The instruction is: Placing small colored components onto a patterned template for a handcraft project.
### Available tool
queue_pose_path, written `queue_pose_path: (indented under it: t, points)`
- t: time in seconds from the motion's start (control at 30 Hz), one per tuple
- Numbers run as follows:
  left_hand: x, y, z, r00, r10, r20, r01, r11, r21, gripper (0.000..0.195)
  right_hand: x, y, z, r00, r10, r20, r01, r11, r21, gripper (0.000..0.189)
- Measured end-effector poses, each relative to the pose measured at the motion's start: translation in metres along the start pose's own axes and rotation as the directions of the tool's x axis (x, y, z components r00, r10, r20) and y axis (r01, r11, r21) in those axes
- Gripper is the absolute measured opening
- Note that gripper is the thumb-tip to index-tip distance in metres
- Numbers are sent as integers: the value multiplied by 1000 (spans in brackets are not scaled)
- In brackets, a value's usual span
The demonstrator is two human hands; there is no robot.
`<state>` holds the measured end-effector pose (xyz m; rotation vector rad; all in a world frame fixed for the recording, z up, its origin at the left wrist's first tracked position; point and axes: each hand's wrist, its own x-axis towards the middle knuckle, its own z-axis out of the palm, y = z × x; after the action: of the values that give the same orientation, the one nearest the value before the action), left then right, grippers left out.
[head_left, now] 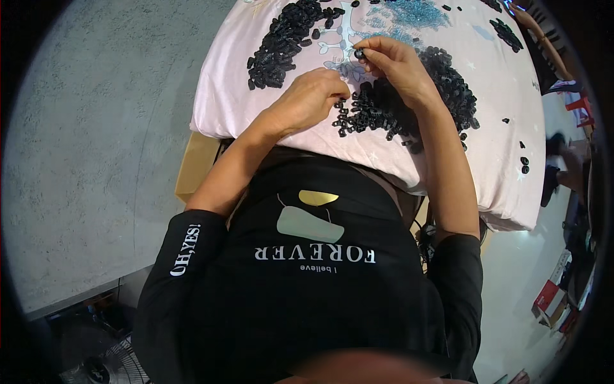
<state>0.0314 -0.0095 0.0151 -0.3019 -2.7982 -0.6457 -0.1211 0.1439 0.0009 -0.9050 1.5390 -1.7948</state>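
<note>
My right hand [395,67] pinches a small black plastic part [359,53] between thumb and fingertips, above the cloth-covered table. Lower and to its left, my left hand [316,98] has its fingers bent down at the edge of a heap of small black parts [383,108]; whether it grips one of them is hidden. The heap spreads beneath my right wrist and on to its right. Another pile of black parts [283,43] lies beyond my left hand. Small clear-blue pieces [417,14] are scattered at the far side of the table.
A pink patterned cloth [230,96] covers the table. A few loose black parts [525,165] lie near its right edge, and a dark bundle [506,35] lies farther back. Another person's arm [542,38] reaches in at the upper right. A grey wall [105,120] stands left.
</note>
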Motion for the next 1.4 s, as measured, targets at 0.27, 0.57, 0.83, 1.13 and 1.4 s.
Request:
queue_pose_path:
  t: [0.27,0.57,0.83,1.13,1.4]
  points:
    - [5,6,-5,986,-40,162,30,998,64,11,-2,0,-1,998,48,42,-48,999,-17,16]
    - [4,9,-6,990,-99,98,98,995,9,8,-1,1,-2,996,74,56,-74,997,-3,16]
    - [5,17,-9,975,-204,84,213,970,-114,7,-2,1,-3,994,84,68,-85,996,22,15]
    - [3,0,0,983,-178,-54,175,983,-51,12,-1,-6,-3,994,95,-45,-91,993,80,16]
    - [25,-7,13,965,-234,-115,238,971,21,11,2,1,-9,995,66,-74,-62,997,49,19]
